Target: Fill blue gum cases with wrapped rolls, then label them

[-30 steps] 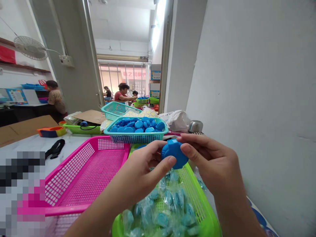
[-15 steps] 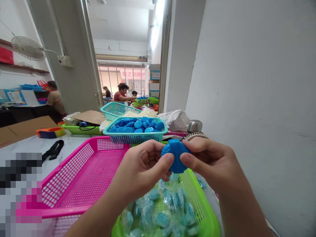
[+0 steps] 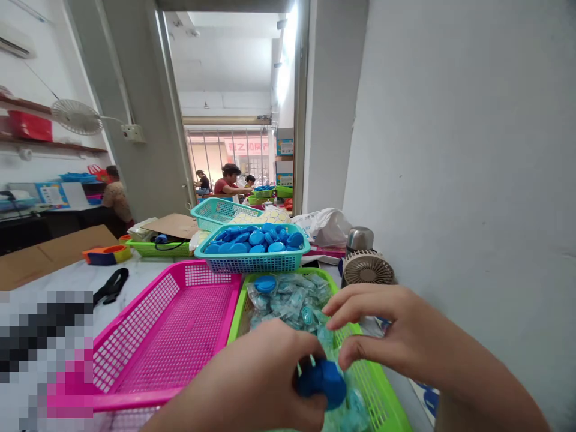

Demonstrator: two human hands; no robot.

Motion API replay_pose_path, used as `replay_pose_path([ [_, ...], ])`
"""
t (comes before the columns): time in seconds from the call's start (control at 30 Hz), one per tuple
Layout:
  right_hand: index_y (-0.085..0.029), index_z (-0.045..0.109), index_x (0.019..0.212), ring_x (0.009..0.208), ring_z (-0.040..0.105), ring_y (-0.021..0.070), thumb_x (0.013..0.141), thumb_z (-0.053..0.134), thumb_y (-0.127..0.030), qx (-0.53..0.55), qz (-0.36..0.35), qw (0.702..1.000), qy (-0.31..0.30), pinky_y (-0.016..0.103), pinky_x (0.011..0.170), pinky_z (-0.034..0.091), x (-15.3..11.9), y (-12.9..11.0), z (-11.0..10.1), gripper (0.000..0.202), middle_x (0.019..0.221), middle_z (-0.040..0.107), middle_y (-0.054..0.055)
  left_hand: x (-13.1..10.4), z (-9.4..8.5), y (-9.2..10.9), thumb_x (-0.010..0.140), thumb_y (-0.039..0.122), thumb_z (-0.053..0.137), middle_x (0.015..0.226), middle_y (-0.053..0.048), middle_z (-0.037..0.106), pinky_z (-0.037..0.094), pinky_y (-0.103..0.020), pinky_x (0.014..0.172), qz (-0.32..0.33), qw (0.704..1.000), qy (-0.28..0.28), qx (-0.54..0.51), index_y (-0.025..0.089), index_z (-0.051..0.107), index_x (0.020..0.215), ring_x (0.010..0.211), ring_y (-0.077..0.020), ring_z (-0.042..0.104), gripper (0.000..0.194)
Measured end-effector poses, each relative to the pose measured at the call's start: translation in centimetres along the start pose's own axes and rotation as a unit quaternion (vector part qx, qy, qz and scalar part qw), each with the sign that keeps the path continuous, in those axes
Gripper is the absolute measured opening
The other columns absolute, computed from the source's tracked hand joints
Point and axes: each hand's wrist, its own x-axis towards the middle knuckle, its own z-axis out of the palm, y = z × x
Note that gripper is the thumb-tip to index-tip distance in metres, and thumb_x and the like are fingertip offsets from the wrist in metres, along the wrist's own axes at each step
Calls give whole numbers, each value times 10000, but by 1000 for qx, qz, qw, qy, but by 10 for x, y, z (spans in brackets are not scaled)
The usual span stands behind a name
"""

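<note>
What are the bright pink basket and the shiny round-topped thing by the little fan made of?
The bright pink basket looks like glossy plastic, with a moulded grid of holes. The silvery round-topped container seems to be brushed metal, going by its grey sheen, though coated plastic is possible.

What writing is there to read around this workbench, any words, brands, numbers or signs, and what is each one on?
"之和房": red characters on the sign beyond the window bars; the characters at either end are too unclear to be sure of.
Stacked boxes in the doorway: printed, too small to read.
White plastic bag: faint print, unreadable.
Blue-and-white printed panel at far left: too small to read.
</note>
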Motion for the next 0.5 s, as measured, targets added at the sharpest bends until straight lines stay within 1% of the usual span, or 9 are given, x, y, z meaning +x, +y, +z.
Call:
replay_pose_path([
  [0.07, -288, 807, 829, 719, 745, 179, 771, 862, -354, -47, 18, 997, 64, 243, 611, 602, -4, 1, -7, 104, 855, 796, -1, 3, 6, -3, 641, 312, 760, 573, 34, 601, 259, -233, 409, -29, 998, -15, 51, 207, 718, 769, 443, -102, 443, 171],
  [0.13, -292, 810, 850, 664, 731, 174, 827, 806, -429, -60, 31, 991, 117, 239, 566, 582, -9, 3, -13, 139, 798, 789, -1, 12, 0, -5, 663, 298, 735, 594, 9, 646, 289, -242, 414, -56, 996, 7, 73, 202, 739, 791, 454, -124, 486, 159],
  [0.2, -291, 810, 839, 648, 729, 176, 860, 767, -478, -55, 33, 985, 157, 236, 542, 568, -14, 4, -19, 193, 764, 783, 3, 30, -19, -7, 732, 277, 694, 674, -31, 712, 373, -258, 466, -72, 992, 59, 89, 184, 752, 830, 523, -159, 573, 147],
  [0.23, -291, 809, 831, 645, 728, 175, 866, 761, -487, -51, 32, 983, 175, 234, 535, 563, -16, 5, -22, 205, 757, 783, 3, 43, -33, -9, 777, 285, 681, 762, -60, 748, 428, -273, 522, -79, 988, 87, 96, 172, 758, 902, 591, -180, 624, 186],
  [0.3, -296, 805, 807, 633, 722, 166, 872, 756, -494, -46, 28, 979, 199, 225, 528, 554, -18, 6, -24, 214, 740, 780, -4, 72, -62, -14, 878, 353, 646, 910, -136, 768, 505, -329, 654, -94, 977, 156, 112, 119, 732, 1094, 745, -237, 683, 330],
  [0.37, -302, 808, 798, 630, 719, 157, 877, 750, -497, -39, 27, 980, 193, 215, 525, 543, -18, 4, -24, 218, 730, 780, -11, 99, -88, -22, 943, 401, 628, 1190, -189, 725, 537, -375, 824, -102, 962, 223, 120, 113, 619, 1326, 964, -272, 692, 479],
  [0.4, -300, 809, 792, 632, 719, 156, 877, 748, -498, -32, 29, 981, 187, 213, 525, 540, -17, 1, -23, 224, 726, 781, -10, 108, -98, -27, 946, 406, 652, 1301, -195, 675, 531, -406, 907, -105, 955, 246, 125, 121, 577, 1374, 1061, -284, 674, 520],
  [0.43, -294, 809, 786, 638, 720, 157, 875, 750, -499, -21, 34, 982, 186, 214, 534, 542, -16, -2, -21, 232, 726, 782, -5, 115, -104, -31, 962, 404, 647, 1361, -184, 635, 528, -444, 956, -108, 950, 262, 127, 134, 561, 1386, 1110, -285, 660, 510],
  [0.5, -287, 808, 803, 659, 727, 162, 867, 763, -487, 18, 45, 979, 195, 221, 569, 560, -17, -11, -19, 215, 742, 786, 3, 115, -106, -42, 995, 396, 620, 1394, -149, 600, 533, -491, 991, -111, 946, 276, 128, 162, 561, 1377, 1150, -275, 646, 451],
])
